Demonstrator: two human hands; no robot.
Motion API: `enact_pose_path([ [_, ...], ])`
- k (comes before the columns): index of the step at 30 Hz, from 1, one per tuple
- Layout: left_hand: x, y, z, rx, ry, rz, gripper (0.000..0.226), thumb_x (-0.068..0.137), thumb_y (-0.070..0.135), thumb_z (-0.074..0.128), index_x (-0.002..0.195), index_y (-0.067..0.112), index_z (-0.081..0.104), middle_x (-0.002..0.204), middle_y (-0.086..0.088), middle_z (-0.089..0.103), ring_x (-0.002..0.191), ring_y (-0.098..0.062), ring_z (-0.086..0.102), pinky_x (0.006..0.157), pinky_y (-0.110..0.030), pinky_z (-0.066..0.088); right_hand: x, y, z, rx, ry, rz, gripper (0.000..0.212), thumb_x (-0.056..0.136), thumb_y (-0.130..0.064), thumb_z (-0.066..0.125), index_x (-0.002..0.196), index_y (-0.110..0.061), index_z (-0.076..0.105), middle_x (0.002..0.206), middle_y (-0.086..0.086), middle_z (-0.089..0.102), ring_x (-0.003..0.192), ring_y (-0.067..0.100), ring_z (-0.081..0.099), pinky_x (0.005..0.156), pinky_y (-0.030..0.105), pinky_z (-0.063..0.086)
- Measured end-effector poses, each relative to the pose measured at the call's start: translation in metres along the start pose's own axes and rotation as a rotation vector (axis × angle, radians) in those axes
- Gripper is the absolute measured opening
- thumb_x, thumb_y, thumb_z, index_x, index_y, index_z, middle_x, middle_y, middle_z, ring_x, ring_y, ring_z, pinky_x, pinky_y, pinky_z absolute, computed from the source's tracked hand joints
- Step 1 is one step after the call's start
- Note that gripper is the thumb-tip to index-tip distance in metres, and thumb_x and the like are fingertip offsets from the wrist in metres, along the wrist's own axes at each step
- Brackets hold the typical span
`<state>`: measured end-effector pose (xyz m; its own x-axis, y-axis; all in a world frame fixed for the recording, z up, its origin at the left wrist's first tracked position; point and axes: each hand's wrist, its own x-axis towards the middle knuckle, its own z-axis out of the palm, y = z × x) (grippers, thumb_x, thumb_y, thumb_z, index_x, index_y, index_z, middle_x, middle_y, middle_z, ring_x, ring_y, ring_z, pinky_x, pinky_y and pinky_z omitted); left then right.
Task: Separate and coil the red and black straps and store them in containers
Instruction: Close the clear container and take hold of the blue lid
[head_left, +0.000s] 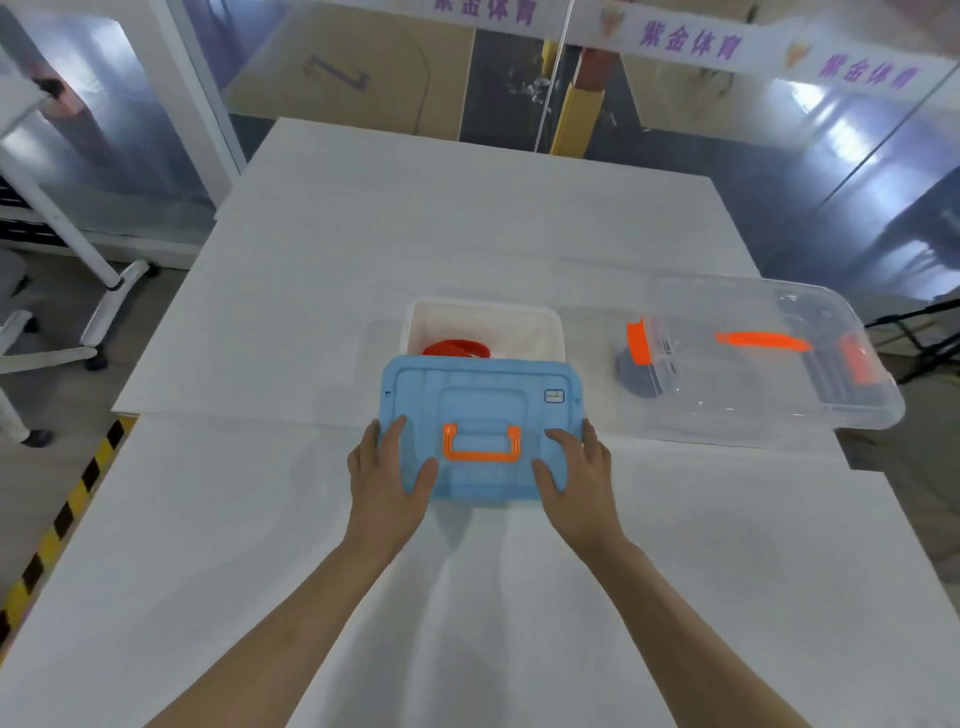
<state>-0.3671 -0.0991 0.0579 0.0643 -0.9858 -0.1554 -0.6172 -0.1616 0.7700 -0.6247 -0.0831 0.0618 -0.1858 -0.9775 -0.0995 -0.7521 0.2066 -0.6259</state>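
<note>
on a white table (467, 234) in a glass-walled room, a left hand (387, 467) and right hand (576, 467) both grip a light blue plastic lid (480, 410) half over a white plastic box (545, 322) holding a coiled red strap (457, 347), left of a clear plastic bin with orange clips (769, 374).

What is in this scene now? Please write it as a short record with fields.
left hand: grips the left edge of the blue lid
right hand: grips the right edge of the lid
blue lid: has an orange handle; covers the near part of the white box
white box: far part open, red strap inside
clear box: on the right, lid on, dark thing inside, unclear
table: white
</note>
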Motion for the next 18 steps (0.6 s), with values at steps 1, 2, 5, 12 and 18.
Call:
enact_pose_path([
  [1, 0.013, 0.010, -0.003, 0.021, 0.010, 0.018, 0.072, 0.100, 0.046, 0.061, 0.161, 0.025, 0.030, 0.167, -0.016, 0.023, 0.152, -0.035, 0.021, 0.122, -0.052, 0.028, 0.013, -0.005, -0.006, 0.000, 0.017, 0.002, 0.046, 0.102, -0.029, 0.065, 0.145, -0.020, 0.052, 0.167, 0.022, 0.027, 0.150, 0.040, 0.030, 0.121, 0.050, 0.034],
  [2, 0.027, 0.019, -0.006, 0.042, 0.015, 0.030, 0.074, 0.099, 0.050, 0.060, 0.161, 0.022, 0.031, 0.166, -0.018, 0.026, 0.151, -0.037, 0.023, 0.122, -0.051, 0.027, 0.026, -0.010, -0.011, 0.002, 0.024, 0.010, 0.046, 0.102, -0.029, 0.066, 0.145, -0.019, 0.053, 0.165, 0.022, 0.030, 0.148, 0.041, 0.031, 0.120, 0.050, 0.034],
  [5, 0.075, 0.039, -0.013, 0.061, 0.013, 0.026, 0.077, 0.096, 0.058, 0.056, 0.157, 0.015, 0.037, 0.158, -0.017, 0.041, 0.147, -0.035, 0.033, 0.122, -0.045, 0.024, 0.070, -0.024, -0.022, -0.006, 0.036, 0.030, 0.045, 0.100, -0.032, 0.067, 0.141, -0.018, 0.056, 0.155, 0.018, 0.043, 0.141, 0.042, 0.039, 0.117, 0.050, 0.037],
  [12, 0.171, 0.055, -0.021, 0.129, -0.076, -0.027, 0.077, 0.098, 0.051, 0.060, 0.159, 0.014, 0.031, 0.159, -0.015, 0.044, 0.147, -0.037, 0.035, 0.118, -0.046, 0.028, 0.153, -0.044, -0.026, -0.014, 0.003, 0.076, 0.040, 0.098, -0.038, 0.065, 0.134, -0.020, 0.059, 0.132, 0.016, 0.054, 0.131, 0.041, 0.045, 0.109, 0.052, 0.045],
  [18, 0.191, 0.051, -0.016, 0.292, -0.249, -0.047, 0.091, 0.081, 0.071, 0.059, 0.146, 0.010, 0.039, 0.142, -0.013, 0.050, 0.136, -0.040, 0.044, 0.105, -0.047, 0.040, 0.173, -0.030, -0.012, -0.144, -0.157, 0.058, 0.052, 0.098, -0.041, 0.065, 0.143, -0.020, 0.054, 0.150, 0.016, 0.039, 0.137, 0.044, 0.040, 0.115, 0.050, 0.041],
])
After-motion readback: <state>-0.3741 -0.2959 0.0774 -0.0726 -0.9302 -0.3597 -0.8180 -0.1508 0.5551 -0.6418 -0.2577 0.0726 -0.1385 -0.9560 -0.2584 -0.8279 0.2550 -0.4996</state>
